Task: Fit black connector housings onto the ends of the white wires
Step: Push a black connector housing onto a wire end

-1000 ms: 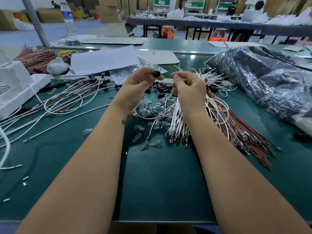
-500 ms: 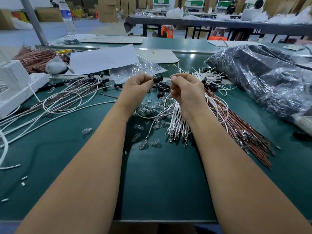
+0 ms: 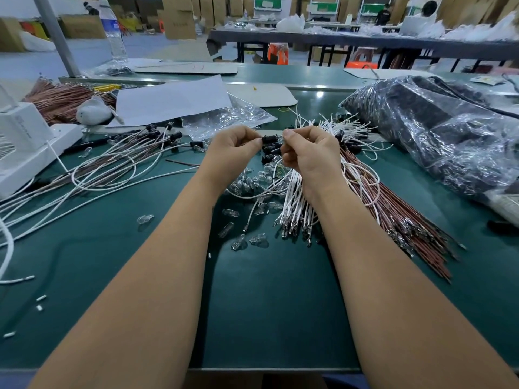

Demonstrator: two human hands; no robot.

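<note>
I see both hands raised together over the middle of the green worktop (image 3: pixel 266 304). The left hand (image 3: pixel 234 148) has its fingers curled, and thumb and forefinger pinch a small black connector housing (image 3: pixel 270 139), held level between the two hands. The right hand (image 3: pixel 310 153) is curled too, its fingertips (image 3: pixel 287 133) meeting right at the housing's open end; I take it that they pinch a white wire (image 3: pixel 269 190), which loops down below the hands, but the wire's tip is hidden by the fingers.

Just under the hands lie more loose black housings (image 3: pixel 271 151) and a scatter of small clear glass bulbs (image 3: pixel 254 181). Beneath my right wrist is a bundle of white wires (image 3: pixel 297 209) with metal terminals at the near ends, and beside it, further right, a long bundle of brown wires (image 3: pixel 393 214).

To the left, wires with black housings already fitted (image 3: pixel 132 158) sprawl across the worktop, near a white box (image 3: pixel 25 141). A sheet of white paper (image 3: pixel 171 99) and a crumpled clear bag (image 3: pixel 224 119) lie behind the hands. A large dark plastic bag (image 3: pixel 438 136) fills the right side.
</note>
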